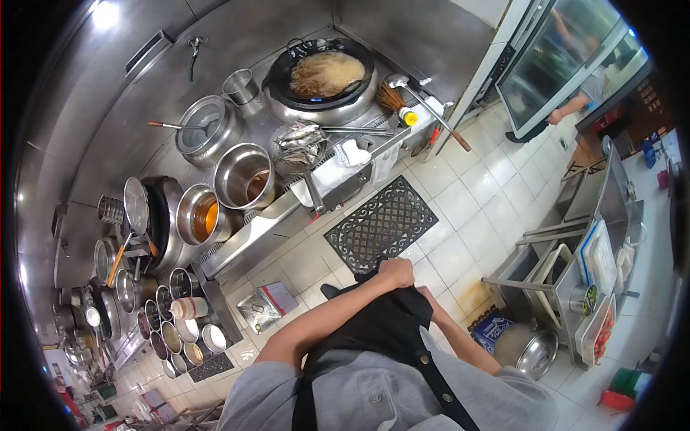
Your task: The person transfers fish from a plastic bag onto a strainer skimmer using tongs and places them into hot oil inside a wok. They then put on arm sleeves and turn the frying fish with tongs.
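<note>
Steel wall [151, 79], white tiled floor [471, 223], bright light [106, 14]

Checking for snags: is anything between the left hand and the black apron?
Nothing visible: the left hand is directly against the apron. The inside of its grip is hidden.

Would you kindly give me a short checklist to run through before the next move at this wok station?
1. Left hand free: not ok, curled against the black apron.
2. Right hand free: cannot tell, mostly hidden behind the apron.
3. Wok upright: ok, holding foaming liquid.
4. Wire strainer set down: ok, beside the wok with silvery pieces in it.
5. Long ladle tucked in: not ok, its handle juts out over the floor.
6. Floor mat flat: ok.
</note>
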Demonstrator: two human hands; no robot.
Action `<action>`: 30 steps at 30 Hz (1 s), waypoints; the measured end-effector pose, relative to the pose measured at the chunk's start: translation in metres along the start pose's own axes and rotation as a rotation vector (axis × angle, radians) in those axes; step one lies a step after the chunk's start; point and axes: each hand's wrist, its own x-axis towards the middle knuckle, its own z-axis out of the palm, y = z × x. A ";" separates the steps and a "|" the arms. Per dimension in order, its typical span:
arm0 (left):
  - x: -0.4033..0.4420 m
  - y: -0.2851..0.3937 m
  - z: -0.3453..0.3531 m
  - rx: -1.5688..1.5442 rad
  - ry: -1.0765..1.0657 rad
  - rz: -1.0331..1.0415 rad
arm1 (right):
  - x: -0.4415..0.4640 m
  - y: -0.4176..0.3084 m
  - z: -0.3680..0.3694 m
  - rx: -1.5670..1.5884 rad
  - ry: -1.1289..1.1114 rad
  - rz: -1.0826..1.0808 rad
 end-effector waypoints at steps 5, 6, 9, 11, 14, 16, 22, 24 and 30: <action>0.009 -0.020 0.013 0.010 0.091 0.479 | 0.017 0.028 0.020 0.022 0.089 0.028; 0.016 -0.017 0.004 -0.006 -0.136 0.489 | 0.011 0.012 0.019 -0.035 0.112 -0.021; 0.024 0.001 -0.006 0.227 -0.398 0.310 | -0.012 -0.041 0.018 -0.413 0.167 0.271; 0.025 -0.002 0.008 0.405 -0.385 0.246 | -0.024 -0.076 0.031 -0.489 0.227 0.399; 0.037 0.005 0.034 0.403 -0.296 0.010 | -0.041 -0.060 0.040 -0.436 0.375 0.411; 0.043 0.011 0.050 0.551 -0.374 -0.048 | -0.052 -0.036 0.042 -0.180 0.468 0.496; 0.069 0.004 0.078 0.851 -0.521 -0.055 | -0.051 -0.054 0.047 -0.046 0.513 0.339; 0.066 -0.001 0.061 0.773 -0.566 -0.108 | -0.045 -0.069 0.037 -0.121 0.356 0.336; 0.011 -0.005 0.015 0.227 -0.005 0.119 | 0.012 -0.073 0.034 0.114 0.196 0.097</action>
